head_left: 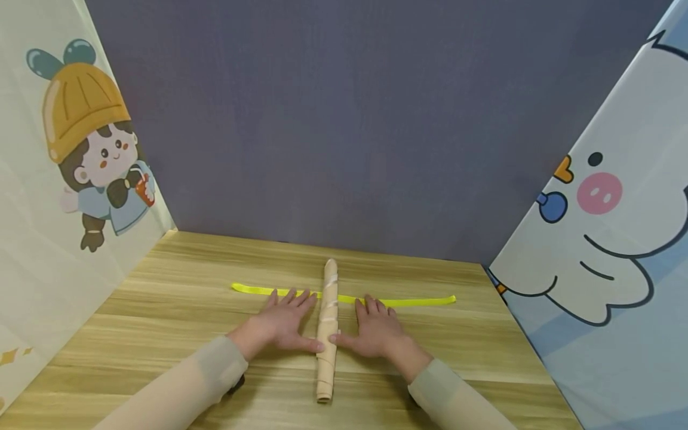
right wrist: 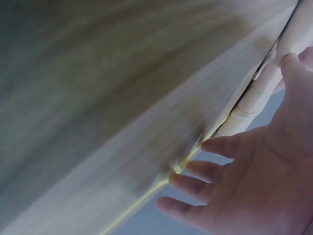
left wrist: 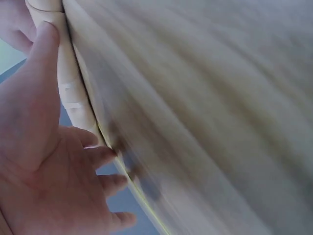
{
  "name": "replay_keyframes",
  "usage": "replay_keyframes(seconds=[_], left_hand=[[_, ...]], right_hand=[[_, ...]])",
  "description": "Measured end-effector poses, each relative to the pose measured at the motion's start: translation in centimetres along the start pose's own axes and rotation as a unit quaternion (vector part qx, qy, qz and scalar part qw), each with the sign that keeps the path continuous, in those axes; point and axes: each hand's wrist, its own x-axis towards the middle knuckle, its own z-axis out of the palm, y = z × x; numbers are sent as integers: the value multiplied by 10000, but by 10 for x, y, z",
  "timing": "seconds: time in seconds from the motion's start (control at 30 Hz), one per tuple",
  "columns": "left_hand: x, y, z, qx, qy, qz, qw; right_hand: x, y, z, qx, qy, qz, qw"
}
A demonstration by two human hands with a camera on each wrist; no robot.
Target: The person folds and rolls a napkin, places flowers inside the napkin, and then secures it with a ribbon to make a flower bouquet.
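A long beige roll, wrapped in overlapping turns, lies lengthwise on the wooden table. Across the table, passing beneath the roll's upper half, runs a flat yellow ribbon. To the left of the roll is my left hand, fingers spread, its thumb touching the roll's side. My right hand mirrors it on the other side, with its thumb against the roll as well. The fingertips of both hands are at the ribbon. In the left wrist view the thumb lies along the beige roll; the right wrist view shows the other thumb likewise.
The wooden table ends at a dark grey-blue panel at the back. Cartoon-printed panels stand on both sides, a white one at left and a blue-and-white one at right.
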Motion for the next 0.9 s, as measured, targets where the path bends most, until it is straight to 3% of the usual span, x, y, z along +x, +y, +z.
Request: replay_keyframes(seconds=[0.47, 0.9], left_hand=[[-2, 1, 2, 140, 37, -223, 9996], [-8, 8, 1, 151, 180, -192, 9995]], right_hand=[[-5, -2, -2, -235, 137, -73, 9996], [-10, -7, -8, -198, 195, -236, 9993]])
